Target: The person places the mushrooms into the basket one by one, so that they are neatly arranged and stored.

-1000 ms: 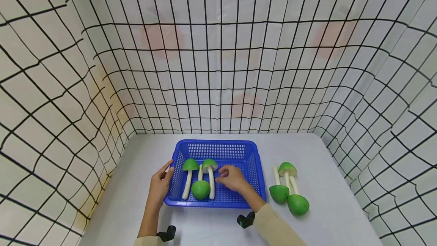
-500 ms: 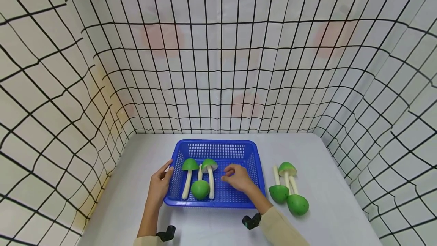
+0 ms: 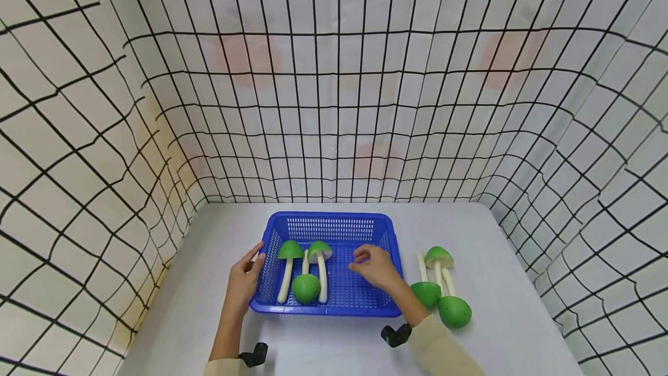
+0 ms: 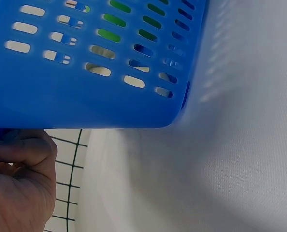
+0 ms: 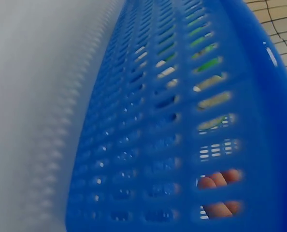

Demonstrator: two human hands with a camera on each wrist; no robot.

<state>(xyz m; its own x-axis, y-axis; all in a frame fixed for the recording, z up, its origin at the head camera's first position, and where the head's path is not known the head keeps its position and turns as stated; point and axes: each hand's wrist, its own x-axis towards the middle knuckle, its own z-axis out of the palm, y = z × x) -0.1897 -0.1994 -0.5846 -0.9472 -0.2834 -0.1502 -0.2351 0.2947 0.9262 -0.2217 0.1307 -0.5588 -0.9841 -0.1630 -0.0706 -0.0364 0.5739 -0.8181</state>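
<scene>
A blue plastic basket (image 3: 360,309) with slotted walls sits on the white table. Three model mushrooms with green caps (image 3: 305,289) and pale stems lie side by side in its left half. My left hand (image 3: 243,283) grips the basket's left rim; the left wrist view shows its bent fingers (image 4: 25,150) at the rim. Over the basket's right half hovers my right hand (image 3: 377,268), fingers loosely bent with nothing between them. Through the slots, the right wrist view shows a few of its fingertips (image 5: 216,181).
Three more green-capped mushrooms (image 3: 455,312) lie bunched on the table (image 3: 501,271), just right of the basket. White walls covered with black netting (image 3: 338,103) enclose the table at the back and sides. A small black device (image 3: 396,335) is worn on each wrist.
My right hand has moved right, away from the mushrooms in the basket and toward its right wall. My left hand, the basket and the mushrooms have stayed in place.
</scene>
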